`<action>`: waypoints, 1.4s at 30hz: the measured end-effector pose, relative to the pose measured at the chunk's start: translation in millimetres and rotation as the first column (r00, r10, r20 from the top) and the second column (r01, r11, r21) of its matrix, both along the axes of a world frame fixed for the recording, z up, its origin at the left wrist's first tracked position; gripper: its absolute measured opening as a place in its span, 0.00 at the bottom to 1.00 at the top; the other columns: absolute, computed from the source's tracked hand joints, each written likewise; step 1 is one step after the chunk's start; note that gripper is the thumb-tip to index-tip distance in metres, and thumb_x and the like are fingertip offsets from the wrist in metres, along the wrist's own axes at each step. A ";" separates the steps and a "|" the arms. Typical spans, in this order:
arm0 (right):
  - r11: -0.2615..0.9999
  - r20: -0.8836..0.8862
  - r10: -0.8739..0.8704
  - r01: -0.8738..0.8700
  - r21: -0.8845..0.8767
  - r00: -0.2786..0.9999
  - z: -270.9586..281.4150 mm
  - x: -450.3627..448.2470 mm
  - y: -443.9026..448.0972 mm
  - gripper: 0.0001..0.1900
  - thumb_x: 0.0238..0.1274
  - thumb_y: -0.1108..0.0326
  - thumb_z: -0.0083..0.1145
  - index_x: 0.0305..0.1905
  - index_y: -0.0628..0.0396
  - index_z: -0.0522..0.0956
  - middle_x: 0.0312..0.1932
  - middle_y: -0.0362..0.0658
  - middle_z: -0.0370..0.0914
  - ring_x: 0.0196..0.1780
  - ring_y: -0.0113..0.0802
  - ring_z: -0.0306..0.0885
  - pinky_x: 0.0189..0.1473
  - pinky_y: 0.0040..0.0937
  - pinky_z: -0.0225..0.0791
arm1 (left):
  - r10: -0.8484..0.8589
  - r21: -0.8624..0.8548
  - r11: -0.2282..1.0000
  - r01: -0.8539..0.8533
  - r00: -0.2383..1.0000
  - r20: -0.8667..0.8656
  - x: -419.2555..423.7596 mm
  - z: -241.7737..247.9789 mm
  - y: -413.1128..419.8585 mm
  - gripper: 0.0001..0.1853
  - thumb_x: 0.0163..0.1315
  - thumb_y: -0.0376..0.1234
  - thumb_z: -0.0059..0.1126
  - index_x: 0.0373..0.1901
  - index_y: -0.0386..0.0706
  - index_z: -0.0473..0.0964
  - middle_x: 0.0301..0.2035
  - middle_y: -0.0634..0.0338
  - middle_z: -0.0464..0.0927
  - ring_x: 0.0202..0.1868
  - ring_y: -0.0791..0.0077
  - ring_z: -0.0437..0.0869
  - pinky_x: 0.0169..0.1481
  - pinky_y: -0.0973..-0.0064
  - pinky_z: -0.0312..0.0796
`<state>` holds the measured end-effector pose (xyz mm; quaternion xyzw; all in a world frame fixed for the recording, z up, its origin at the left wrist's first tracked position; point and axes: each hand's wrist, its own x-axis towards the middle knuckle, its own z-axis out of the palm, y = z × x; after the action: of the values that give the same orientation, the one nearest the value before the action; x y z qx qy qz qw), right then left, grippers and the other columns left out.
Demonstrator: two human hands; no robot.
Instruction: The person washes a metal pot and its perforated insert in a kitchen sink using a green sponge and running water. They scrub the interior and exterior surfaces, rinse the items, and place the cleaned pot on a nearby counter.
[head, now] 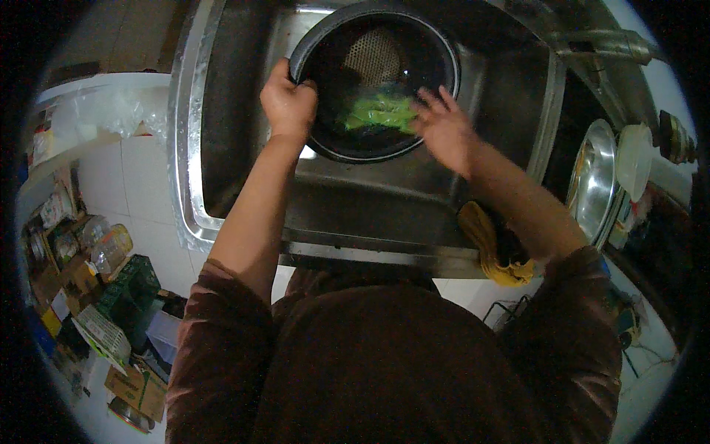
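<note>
My left hand (289,105) grips the left rim of a round dark pan (355,158), which is in a stainless steel sink (355,213). Inside the pan lies a clump of bright green leafy vegetable (380,112), low in the bowl. A perforated round patch (373,57) shows in the pan's upper part; whether it is a strainer or a reflection I cannot tell. My right hand (444,125), slightly blurred, is over the pan's lower right rim with its fingers spread beside the greens. Nothing shows in its grasp.
A yellow-brown cloth (488,244) hangs over the sink's front edge, near my right forearm. To the right stand a metal basin (596,177) and a pale plastic bowl (634,161). Clear plastic sheeting (122,114) lies at left. A green crate (130,288) and cardboard boxes (133,391) are at lower left.
</note>
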<state>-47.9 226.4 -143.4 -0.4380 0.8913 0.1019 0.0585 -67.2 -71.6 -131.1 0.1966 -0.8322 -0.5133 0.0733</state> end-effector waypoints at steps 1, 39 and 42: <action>0.997 0.063 -0.043 0.038 0.071 0.997 0.1 1.4 -2.3 0.11 0.61 0.66 0.46 0.46 0.46 0.76 0.63 0.40 0.69 0.64 0.44 0.67 0.67 0.51 0.55 | 0.012 0.007 1.000 -0.012 0.999 -0.030 -1.0 -3.8 0.7 0.10 0.44 0.26 0.57 0.31 0.37 0.73 0.25 0.42 0.77 0.31 0.44 0.80 0.39 0.65 0.72; 0.770 0.958 -0.104 0.632 -0.092 0.266 -7.4 30.3 -171.7 0.35 0.52 0.45 0.56 0.60 0.59 0.71 0.61 0.60 0.67 0.64 0.52 0.66 0.62 0.44 0.62 | -0.004 0.169 0.986 -0.011 0.996 0.089 30.3 30.6 -1.9 0.09 0.47 0.22 0.53 0.32 0.37 0.70 0.27 0.53 0.75 0.31 0.70 0.73 0.39 0.72 0.69; 0.773 0.986 -0.159 0.628 0.093 0.050 54.5 25.0 -151.8 0.44 0.58 0.30 0.43 0.69 0.55 0.63 0.72 0.59 0.51 0.76 0.51 0.47 0.73 0.45 0.45 | 0.024 0.158 0.987 -0.022 1.000 -0.013 25.9 25.3 -7.6 0.08 0.46 0.23 0.54 0.29 0.36 0.69 0.23 0.53 0.72 0.27 0.68 0.70 0.36 0.73 0.68</action>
<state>-22.9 74.6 -88.9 -0.1314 0.7292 -0.3866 0.5491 -41.3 -79.1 -105.8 0.2075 -0.7859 -0.5784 0.0698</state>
